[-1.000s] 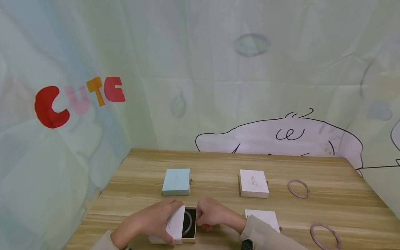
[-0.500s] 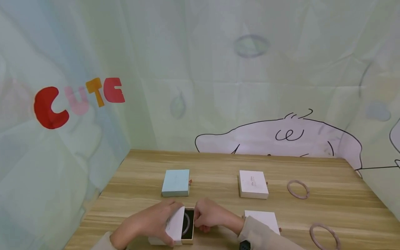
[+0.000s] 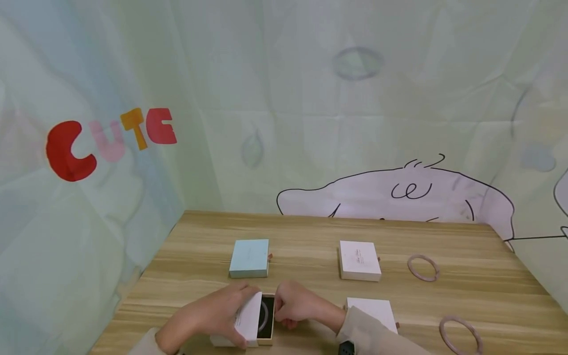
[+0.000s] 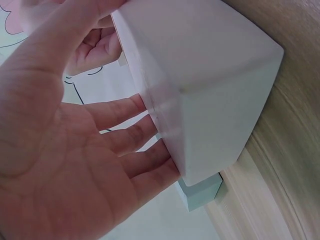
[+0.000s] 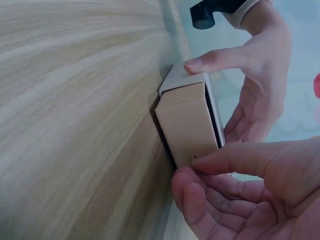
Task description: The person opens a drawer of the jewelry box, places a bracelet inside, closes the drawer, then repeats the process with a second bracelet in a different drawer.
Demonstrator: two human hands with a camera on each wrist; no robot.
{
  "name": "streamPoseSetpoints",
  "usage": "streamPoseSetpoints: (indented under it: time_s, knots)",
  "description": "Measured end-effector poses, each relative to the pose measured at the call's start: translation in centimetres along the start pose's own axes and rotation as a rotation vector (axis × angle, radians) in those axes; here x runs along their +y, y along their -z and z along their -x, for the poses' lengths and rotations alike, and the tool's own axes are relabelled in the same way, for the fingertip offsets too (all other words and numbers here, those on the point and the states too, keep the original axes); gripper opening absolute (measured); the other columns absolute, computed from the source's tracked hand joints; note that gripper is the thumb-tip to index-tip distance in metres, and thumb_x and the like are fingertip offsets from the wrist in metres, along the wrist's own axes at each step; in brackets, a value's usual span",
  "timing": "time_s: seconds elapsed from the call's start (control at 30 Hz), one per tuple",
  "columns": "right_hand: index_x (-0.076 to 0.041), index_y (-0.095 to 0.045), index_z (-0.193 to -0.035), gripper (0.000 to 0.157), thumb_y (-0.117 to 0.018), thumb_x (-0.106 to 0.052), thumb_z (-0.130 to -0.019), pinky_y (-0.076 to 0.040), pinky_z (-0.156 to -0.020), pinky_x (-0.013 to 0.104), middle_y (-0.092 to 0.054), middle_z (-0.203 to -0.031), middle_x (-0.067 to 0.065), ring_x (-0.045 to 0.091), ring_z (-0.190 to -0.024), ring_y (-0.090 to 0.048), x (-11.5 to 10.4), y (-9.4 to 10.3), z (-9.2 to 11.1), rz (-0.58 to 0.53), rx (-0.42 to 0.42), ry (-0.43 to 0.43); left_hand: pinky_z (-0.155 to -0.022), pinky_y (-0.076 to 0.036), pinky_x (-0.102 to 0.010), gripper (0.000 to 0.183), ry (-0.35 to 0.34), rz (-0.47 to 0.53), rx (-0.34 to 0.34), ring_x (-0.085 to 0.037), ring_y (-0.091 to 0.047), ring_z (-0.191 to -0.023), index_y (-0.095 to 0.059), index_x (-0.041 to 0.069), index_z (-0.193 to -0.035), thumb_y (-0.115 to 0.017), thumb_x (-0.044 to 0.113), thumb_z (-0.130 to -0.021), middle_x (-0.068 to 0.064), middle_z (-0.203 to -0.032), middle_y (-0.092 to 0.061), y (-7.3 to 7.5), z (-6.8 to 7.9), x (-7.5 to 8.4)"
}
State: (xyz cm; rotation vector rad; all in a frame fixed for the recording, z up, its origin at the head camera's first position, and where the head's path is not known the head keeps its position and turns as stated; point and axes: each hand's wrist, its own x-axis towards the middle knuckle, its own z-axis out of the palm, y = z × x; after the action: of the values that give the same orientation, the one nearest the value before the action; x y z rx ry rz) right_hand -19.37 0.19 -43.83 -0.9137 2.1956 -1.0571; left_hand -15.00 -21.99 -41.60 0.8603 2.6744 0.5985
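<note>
In the head view, my left hand (image 3: pixel 217 311) holds the white sleeve (image 3: pixel 247 320) of a drawer box, its thumb on the near side and fingers over the top. The inner drawer (image 3: pixel 266 341), tan outside and black inside, sticks out to the right. A pale bangle (image 3: pixel 265 315) lies in it, partly covered by the sleeve. My right hand (image 3: pixel 298 304) is at the drawer's end face. In the right wrist view, thumb and curled forefinger meet at a small slot in the tan face (image 5: pixel 187 117); any pull tab is hidden by the fingers.
A light blue box (image 3: pixel 249 259) stands behind the left hand. Farther right is a white box (image 3: pixel 360 260), with another white box (image 3: pixel 374 311) partly behind the right sleeve. Two pinkish bangles lie at the right, a far bangle (image 3: pixel 410 268) and a near bangle (image 3: pixel 443 331).
The drawer has slid slightly left into the white sleeve, and my right hand has shifted left with it. My left hand keeps its hold on the sleeve.
</note>
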Motion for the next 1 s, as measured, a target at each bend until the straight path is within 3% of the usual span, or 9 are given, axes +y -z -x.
streamPoseSetpoints:
  time_s: [1.0]
  knots:
    - [-0.003,-0.062,-0.057,0.029,-0.068,0.011,-0.082,-0.042,-0.04,0.018,-0.055,-0.045,-0.001,0.005,-0.036,-0.048,-0.3,-0.43,-0.38,0.001,0.023,-0.013,-0.08,-0.047,-0.026,0.095,-0.015,0.006,-0.01,-0.007,-0.049,-0.094,-0.052,0.0,-0.135,-0.095,0.04,-0.06,0.0,-0.119,-0.051,-0.02,-0.1,-0.18]
